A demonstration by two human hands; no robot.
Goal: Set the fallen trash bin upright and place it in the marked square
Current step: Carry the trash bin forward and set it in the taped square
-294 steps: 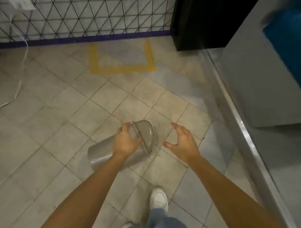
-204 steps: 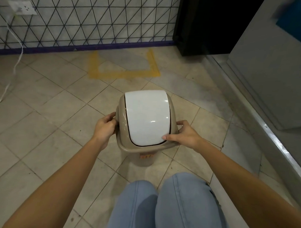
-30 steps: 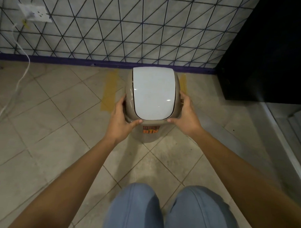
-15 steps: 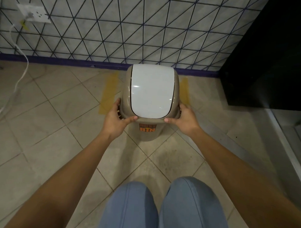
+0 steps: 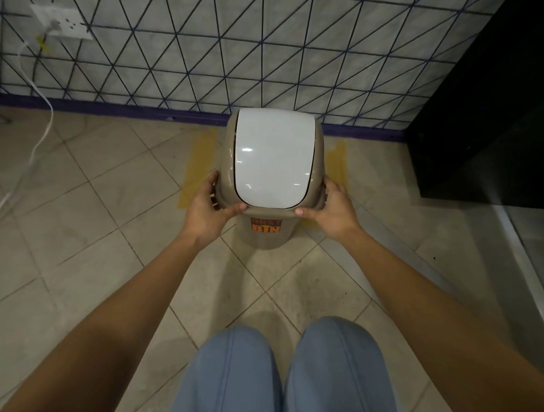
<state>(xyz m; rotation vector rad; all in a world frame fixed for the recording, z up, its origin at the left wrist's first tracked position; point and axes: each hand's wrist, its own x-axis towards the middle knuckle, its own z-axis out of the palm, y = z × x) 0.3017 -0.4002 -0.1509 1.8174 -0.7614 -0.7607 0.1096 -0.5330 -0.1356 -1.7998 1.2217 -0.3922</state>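
Upright beige plastic trash bin (image 5: 271, 233) with white swing lid (image 5: 274, 158), between yellow tape marks (image 5: 197, 169): likely light, rigid, slick; left hand (image 5: 207, 211) and right hand (image 5: 334, 209), 2 grips, clasp its rim.

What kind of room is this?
Probably an indoor utility or service corner: beige floor tiles, a triangle-patterned tiled wall with a wall socket, and a lidded trash bin near yellow floor markings.

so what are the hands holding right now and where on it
Both hold the upright beige plastic trash bin with the white swing lid: left hand and right hand grip opposite sides of its top rim, thumbs on the near edge.
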